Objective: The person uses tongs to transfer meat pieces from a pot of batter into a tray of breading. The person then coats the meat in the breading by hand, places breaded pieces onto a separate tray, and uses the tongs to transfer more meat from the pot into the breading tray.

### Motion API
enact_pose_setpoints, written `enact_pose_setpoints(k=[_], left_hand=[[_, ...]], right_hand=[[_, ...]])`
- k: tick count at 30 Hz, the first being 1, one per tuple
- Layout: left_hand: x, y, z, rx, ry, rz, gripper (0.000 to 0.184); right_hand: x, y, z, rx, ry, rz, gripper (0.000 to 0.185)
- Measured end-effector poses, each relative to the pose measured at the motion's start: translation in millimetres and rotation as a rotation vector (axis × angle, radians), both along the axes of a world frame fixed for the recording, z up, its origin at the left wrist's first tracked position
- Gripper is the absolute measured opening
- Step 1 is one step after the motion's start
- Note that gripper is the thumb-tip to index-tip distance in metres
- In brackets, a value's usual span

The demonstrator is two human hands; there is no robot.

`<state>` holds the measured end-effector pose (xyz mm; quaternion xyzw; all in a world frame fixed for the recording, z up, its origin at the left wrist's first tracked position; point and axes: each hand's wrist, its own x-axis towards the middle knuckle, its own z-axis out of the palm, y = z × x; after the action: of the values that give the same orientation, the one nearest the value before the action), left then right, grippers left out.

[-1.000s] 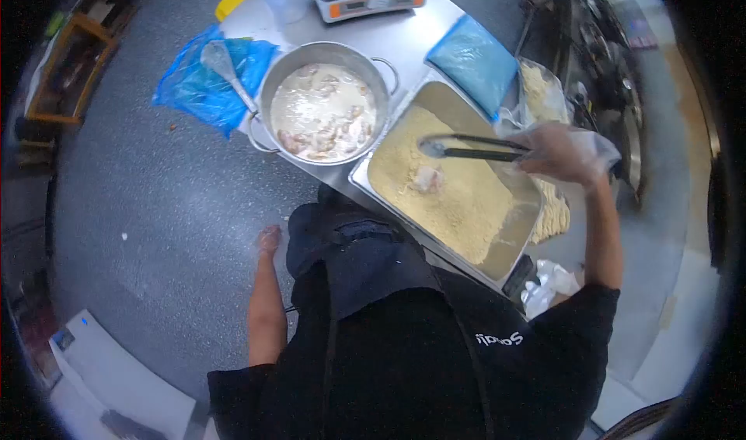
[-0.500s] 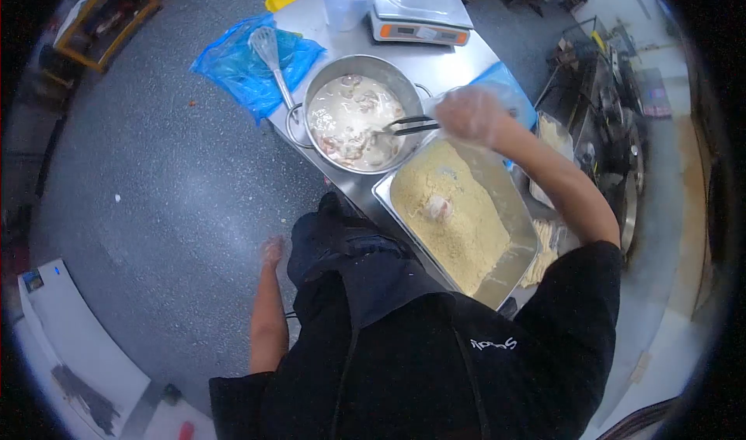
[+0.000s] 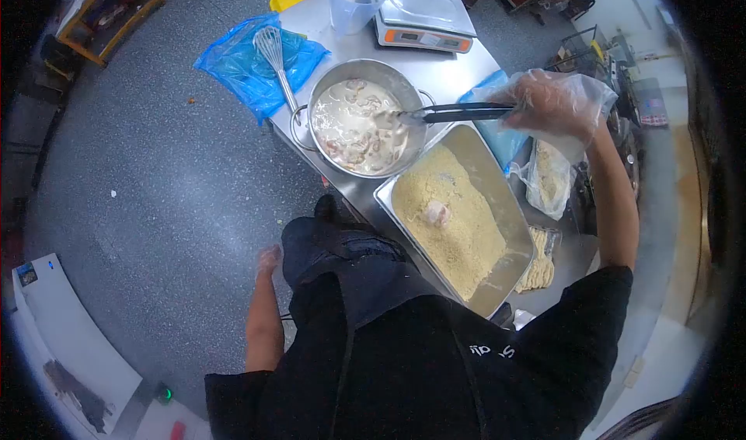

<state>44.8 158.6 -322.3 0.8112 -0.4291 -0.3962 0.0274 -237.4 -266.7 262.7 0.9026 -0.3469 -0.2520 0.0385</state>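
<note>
My right hand [image 3: 544, 104], in a loose clear plastic glove, is closed round the black handles of tongs [image 3: 466, 112]. Their metal tips reach into a two-handled steel pot [image 3: 416, 138], where pale pieces sit in a milky white liquid [image 3: 353, 121]; what the tips touch is hard to make out. Right beside the pot is a deep metal tray [image 3: 509, 273] of pale yellow breading-like powder [image 3: 458, 242]. One pinkish-white piece [image 3: 437, 214] rests on the powder. My left hand [image 3: 268, 257] hangs low at my side, away from the table, fingers loose and holding nothing.
A whisk [image 3: 272, 55] leans over a blue plastic bag [image 3: 225, 59] left of the pot. At the table's far end stand a digital scale [image 3: 427, 20] and a clear plastic jug [image 3: 350, 8]. Clear bags [image 3: 550, 179] and a pack of pale strips [image 3: 538, 265] lie right of the tray.
My right hand has moved right and away from the pot, swinging the tongs' handles with it. The tips remain over the pot. My left hand still hangs at my side.
</note>
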Motion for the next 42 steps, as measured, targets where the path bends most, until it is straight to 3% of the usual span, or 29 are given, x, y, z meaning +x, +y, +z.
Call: enact_pose_setpoints(k=[4, 7, 10, 16, 19, 25, 28, 31, 34, 37, 40, 42], left_hand=[[6, -19, 20, -0.109, 0.009, -0.007, 0.021], [18, -32, -6, -0.035, -0.138, -0.327, 0.023], [22, -33, -22, -0.096, -0.174, -0.31, 0.022], [23, 0, -77, -0.455, -0.234, -0.213, 0.022], [24, 6, -79, -0.264, -0.094, -0.18, 0.023], [17, 5, -54, -0.233, -0.127, -0.221, 0.026], [16, 1, -45, -0.117, 0.069, 0.0, 0.029], [21, -5, -44, -0.092, -0.081, -0.16, 0.029], [19, -20, -25, 0.113, 0.017, 0.148, 0.027], [22, -21, -28, -0.118, -0.1, -0.257, 0.024], [27, -10, -57, -0.443, -0.188, -0.313, 0.02], [30, -15, -45, -0.389, -0.157, -0.338, 0.019]], right_hand=[[-16, -11, -11, 0.121, -0.165, 0.043, 0.039], [-19, -13, -8, 0.185, -0.202, 0.046, 0.04], [-25, -13, -8, 0.178, -0.246, 0.067, 0.039], [-26, -6, -4, 0.174, -0.249, 0.007, 0.039], [-23, -6, -1, 0.215, -0.185, -0.007, 0.042], [-21, -8, -9, 0.216, -0.17, -0.043, 0.041], [-24, -13, -15, 0.204, -0.184, -0.021, 0.042], [-25, -10, -15, 0.162, -0.222, 0.009, 0.042], [-21, -5, -10, 0.195, -0.186, -0.009, 0.042], [-19, 1, -10, 0.169, -0.161, -0.015, 0.042], [-32, 9, -8, 0.123, -0.196, -0.023, 0.041], [-45, 15, -3, 0.159, -0.197, -0.127, 0.037]])
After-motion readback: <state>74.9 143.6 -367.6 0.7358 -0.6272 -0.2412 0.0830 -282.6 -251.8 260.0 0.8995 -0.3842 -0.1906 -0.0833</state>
